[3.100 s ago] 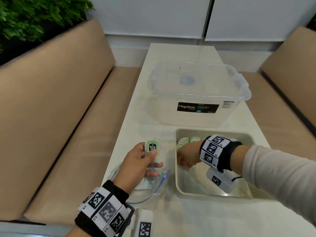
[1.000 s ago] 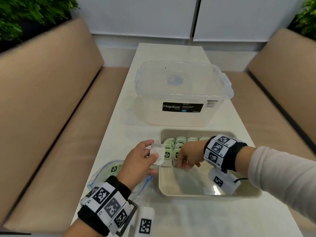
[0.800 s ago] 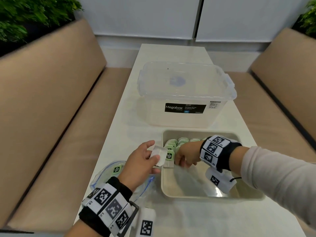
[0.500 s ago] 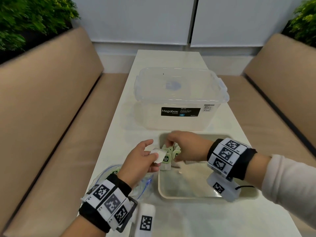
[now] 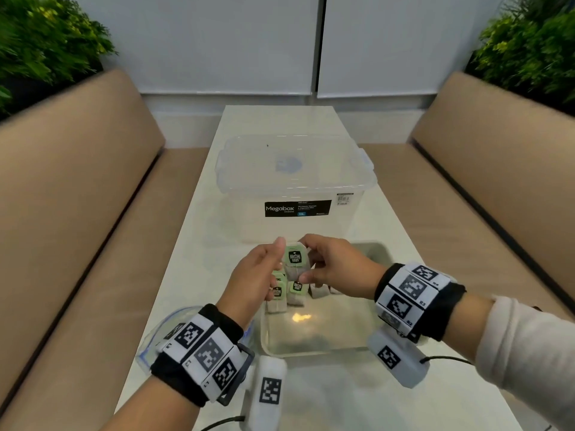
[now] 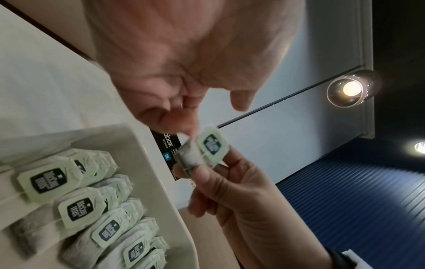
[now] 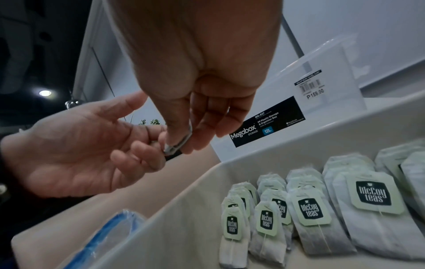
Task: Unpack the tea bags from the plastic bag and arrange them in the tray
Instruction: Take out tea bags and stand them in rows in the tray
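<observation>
A tea bag (image 5: 295,259) with a green tag hangs above the tray's far left corner, held by both hands. My right hand (image 5: 336,265) pinches its right edge between thumb and fingers; the right wrist view shows this tea bag (image 7: 178,143) edge-on. My left hand (image 5: 258,275) grips its left side with curled fingers, thumb raised beside it. The beige tray (image 5: 311,353) holds several tea bags (image 5: 289,293) in rows, tags up, across its far half (image 7: 310,209). The clear zip plastic bag (image 5: 149,340) lies left of the tray, under my left wrist.
A clear Megabox container (image 5: 295,181) stands just behind the tray on the narrow white table (image 5: 193,275). Tan benches run along both sides (image 5: 77,213) (image 5: 497,197). The tray's near half (image 5: 311,325) holds no tea bags.
My right hand left the tea bags in the tray and rose to meet my left hand. It took hold of the tea bag that the left hand carried over from the plastic bag.
</observation>
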The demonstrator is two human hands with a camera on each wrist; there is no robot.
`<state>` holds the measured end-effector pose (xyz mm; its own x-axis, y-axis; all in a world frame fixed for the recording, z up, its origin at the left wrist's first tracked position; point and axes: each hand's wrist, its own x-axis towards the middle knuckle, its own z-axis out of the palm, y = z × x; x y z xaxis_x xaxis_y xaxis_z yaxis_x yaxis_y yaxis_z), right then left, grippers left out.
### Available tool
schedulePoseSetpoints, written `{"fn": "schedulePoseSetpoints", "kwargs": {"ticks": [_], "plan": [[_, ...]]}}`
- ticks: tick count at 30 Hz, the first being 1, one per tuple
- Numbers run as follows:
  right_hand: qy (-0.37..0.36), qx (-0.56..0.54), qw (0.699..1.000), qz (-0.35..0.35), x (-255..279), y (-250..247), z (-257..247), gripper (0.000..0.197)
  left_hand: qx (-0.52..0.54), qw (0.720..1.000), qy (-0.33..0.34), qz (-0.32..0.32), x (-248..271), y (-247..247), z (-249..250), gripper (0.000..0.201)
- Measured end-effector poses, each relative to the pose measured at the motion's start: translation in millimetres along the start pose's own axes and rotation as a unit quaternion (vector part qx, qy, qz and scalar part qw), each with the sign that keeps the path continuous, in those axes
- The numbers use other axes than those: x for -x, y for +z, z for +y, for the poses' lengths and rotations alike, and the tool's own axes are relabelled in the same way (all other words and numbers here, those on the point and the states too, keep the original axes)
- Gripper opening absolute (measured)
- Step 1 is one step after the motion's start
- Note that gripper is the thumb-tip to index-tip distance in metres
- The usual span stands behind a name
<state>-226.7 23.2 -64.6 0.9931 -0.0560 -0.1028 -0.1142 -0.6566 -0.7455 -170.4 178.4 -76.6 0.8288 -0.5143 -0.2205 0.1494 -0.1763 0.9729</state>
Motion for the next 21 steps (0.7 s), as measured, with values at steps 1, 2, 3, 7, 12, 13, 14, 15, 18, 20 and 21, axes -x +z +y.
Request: {"fn": "schedulePoseSetpoints", "kwargs": {"ticks": [1, 2, 3, 7, 12, 13, 14, 15, 18, 20, 21], "plan": [[0.007, -0.033, 0.999, 0.000, 2, -2, 0, 0.034, -0.031, 0.999, 0.026, 0.006, 1, 2, 0, 0.021], [0.012, -0.056, 0.998, -0.002, 4, -4, -1, 0.036, -0.059, 0.997, 0.050, 0.008, 2, 4, 0, 0.011], [0.013, -0.067, 0.998, -0.005, 6, -6, -1, 0.037, -0.084, 0.994, 0.071, 0.007, 2, 6, 0, 0.005], [0.000, 0.024, 0.999, 0.033, 13, -21, -4, 0.034, -0.179, 0.978, 0.110, 0.007, -2, 11, -2, 0.006], [-0.024, 0.083, 0.995, 0.055, 11, -35, -5, 0.007, -0.248, 0.960, 0.132, -0.011, -7, 14, -2, 0.006], [-0.024, 0.090, 0.994, 0.052, 10, -36, -4, 0.007, -0.246, 0.961, 0.129, -0.015, -7, 15, -1, 0.007], [-0.024, 0.095, 0.994, 0.048, 8, -38, -4, 0.007, -0.243, 0.961, 0.127, -0.018, -7, 14, 0, 0.008], [-0.023, 0.099, 0.994, 0.043, 7, -39, -3, 0.007, -0.241, 0.962, 0.126, -0.021, -7, 13, 1, 0.013], [0.003, 0.134, 0.991, 0.015, 0, -41, 4, 0.008, -0.284, 0.951, 0.120, -0.018, -10, 4, 3, 0.031], [0.026, 0.191, 0.981, -0.007, -6, -40, 13, 0.008, -0.331, 0.938, 0.105, -0.004, -14, -6, 3, 0.037], [0.038, 0.217, 0.975, -0.020, -9, -39, 17, 0.009, -0.352, 0.931, 0.095, -0.001, -16, -12, 2, 0.038]]}}
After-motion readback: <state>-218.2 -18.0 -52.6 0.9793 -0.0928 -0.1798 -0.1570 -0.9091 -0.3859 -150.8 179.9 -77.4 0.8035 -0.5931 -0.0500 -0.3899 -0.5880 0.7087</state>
